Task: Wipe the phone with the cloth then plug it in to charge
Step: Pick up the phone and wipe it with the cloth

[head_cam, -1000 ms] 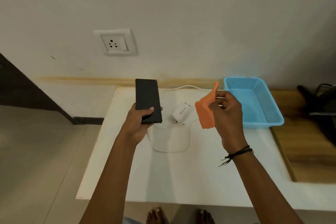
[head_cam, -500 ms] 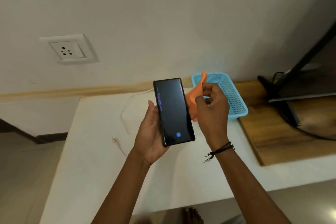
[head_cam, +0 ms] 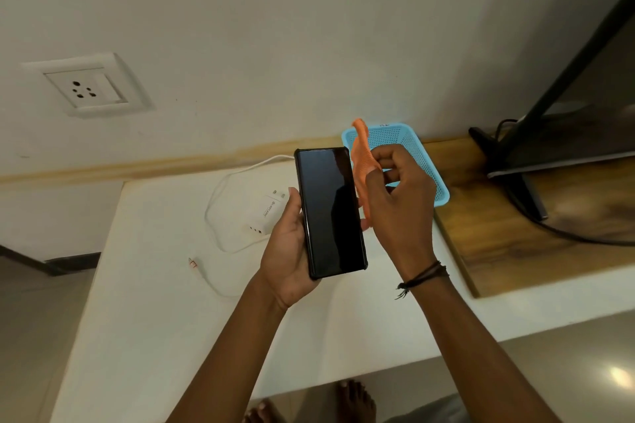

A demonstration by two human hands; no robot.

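Observation:
My left hand (head_cam: 287, 251) grips a black phone (head_cam: 330, 211) from its left edge and holds it upright over the white table, dark screen facing me. Just right of the phone, my right hand (head_cam: 402, 206) pinches an orange cloth (head_cam: 362, 161), which stands on edge beside the phone's right side. A white charger brick (head_cam: 263, 215) lies on the table left of the phone. Its white cable (head_cam: 214, 213) loops to a loose plug end (head_cam: 192, 263). A white wall socket (head_cam: 86, 87) sits at the upper left.
A light blue mesh basket (head_cam: 431, 178) stands behind my right hand on the white table (head_cam: 147, 319). Right of it is a wooden board (head_cam: 508, 251) carrying a dark screen on a black stand (head_cam: 522, 189) with a trailing cable. Bare feet show below.
The phone screen, lit half a second ago, is now dark. The view shifted, bringing the charger brick out from behind my left hand. Both hands keep their hold.

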